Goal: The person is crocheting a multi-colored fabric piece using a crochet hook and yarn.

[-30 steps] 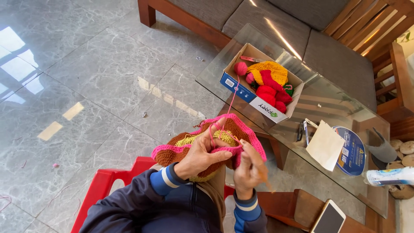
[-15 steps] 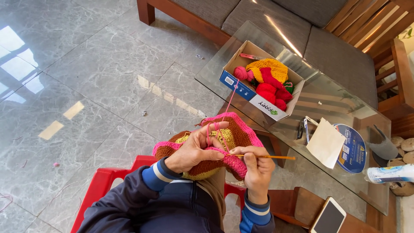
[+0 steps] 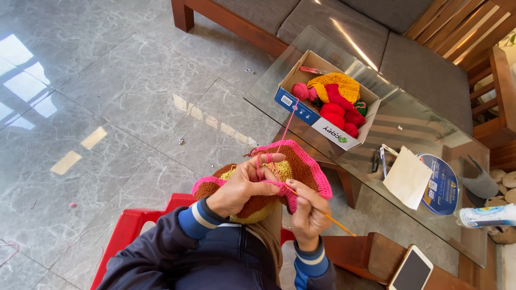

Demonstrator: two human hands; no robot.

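Note:
My left hand [image 3: 244, 183] grips a round crocheted piece [image 3: 298, 167], brown and yellow with a pink rim, and pink yarn [image 3: 289, 121] is wound over its fingers. My right hand [image 3: 306, 209] pinches an orange crochet hook [image 3: 337, 223] whose tip sits at the pink rim. The yarn runs up from the piece to a pink ball [image 3: 301, 90] in an open cardboard box [image 3: 322, 124] on the glass table [image 3: 430, 129].
The box also holds yellow and red crocheted pieces [image 3: 336, 96]. On the glass table lie pens [image 3: 379, 159], a paper sheet [image 3: 407, 177], a round blue disc [image 3: 443, 185]. A phone [image 3: 411, 268] rests on a wooden surface. I sit on a red plastic stool [image 3: 129, 231]; a wooden sofa [image 3: 333, 21] stands behind.
The right hand drew the hook out to the right, then brought it back to the pink rim. The left hand shifted its grip and the piece tilted slightly.

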